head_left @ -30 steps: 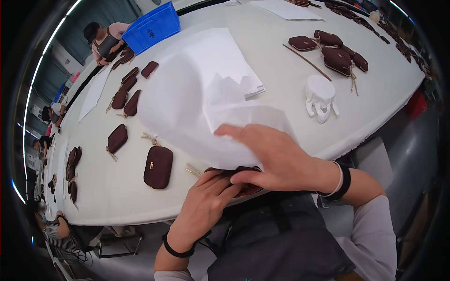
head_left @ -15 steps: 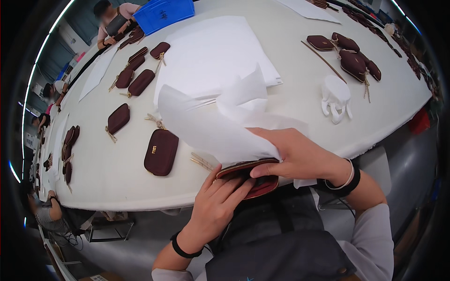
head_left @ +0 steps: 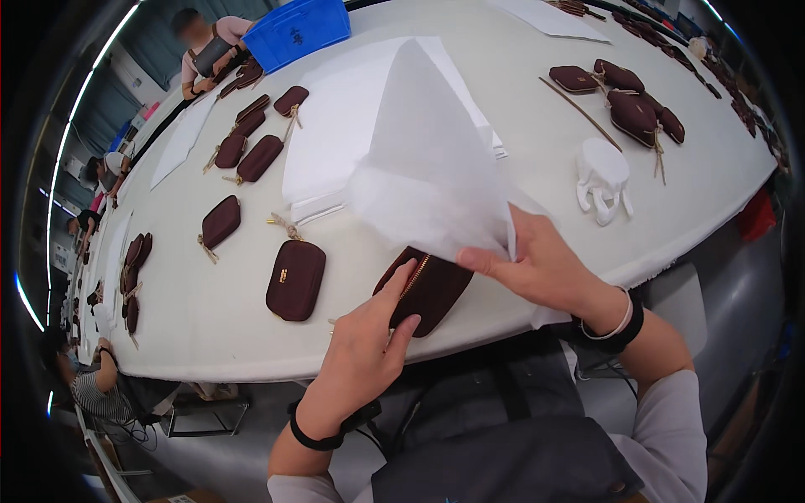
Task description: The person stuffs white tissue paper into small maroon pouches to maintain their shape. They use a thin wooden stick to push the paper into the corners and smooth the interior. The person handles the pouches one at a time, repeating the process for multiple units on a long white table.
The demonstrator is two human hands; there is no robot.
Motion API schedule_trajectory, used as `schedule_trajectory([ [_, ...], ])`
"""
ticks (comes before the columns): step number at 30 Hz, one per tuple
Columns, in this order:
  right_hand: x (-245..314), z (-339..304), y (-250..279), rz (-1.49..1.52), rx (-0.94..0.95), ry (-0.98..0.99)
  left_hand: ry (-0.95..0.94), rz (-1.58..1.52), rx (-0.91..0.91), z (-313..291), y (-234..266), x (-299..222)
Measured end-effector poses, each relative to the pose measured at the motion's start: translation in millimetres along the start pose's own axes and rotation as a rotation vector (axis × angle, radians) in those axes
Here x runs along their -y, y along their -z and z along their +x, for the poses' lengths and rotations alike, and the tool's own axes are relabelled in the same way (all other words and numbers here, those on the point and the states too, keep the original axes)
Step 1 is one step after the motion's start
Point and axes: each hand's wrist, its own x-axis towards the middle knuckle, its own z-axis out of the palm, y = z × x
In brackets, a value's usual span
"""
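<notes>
At the near table edge my left hand [head_left: 365,335] grips a dark maroon zip pouch [head_left: 440,298], with thumb and index finger on either side of it. The pouch is tilted, and its gold zipper runs past the index fingertip; the far end is hidden under paper. In my right hand [head_left: 549,260], just above the pouch, white tissue paper [head_left: 428,151] is pinched between thumb and fingers. The thin paper stands up and fans out over the table. Left of my hands lies another maroon pouch [head_left: 296,281] with a gold emblem and a beige cord.
A stack of white paper sheets [head_left: 323,126] lies beyond my hands, and a blue bin [head_left: 298,33] stands behind. More maroon pouches [head_left: 262,158] are spread at left and right. A crumpled white glove-like item [head_left: 602,176] sits at right. Other people work along the left.
The tissue paper has come up off the pouch and now rises in my right hand. My left fingers have left the pouch's opening and now grip it outside; the pouch has turned and its opening has narrowed.
</notes>
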Motion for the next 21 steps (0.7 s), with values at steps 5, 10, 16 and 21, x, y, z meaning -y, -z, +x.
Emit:
schedule_trajectory([
  [5,7.3,1.1,-24.4,-0.042,0.148,-0.031,-0.038,-0.081,0.104,-1.4,-10.9,-25.0],
  [10,-5.9,12.5,-10.7,0.022,0.205,-0.044,-0.062,-0.15,0.186,1.4,-3.7,-33.5],
  [16,-8.5,28.7,18.6,0.104,0.494,0.107,-0.411,0.136,0.227,29.4,22.6,-17.0],
  [21,-24.9,36.3,22.8,0.152,0.534,0.026,-0.577,0.42,0.118,34.6,2.5,9.9],
])
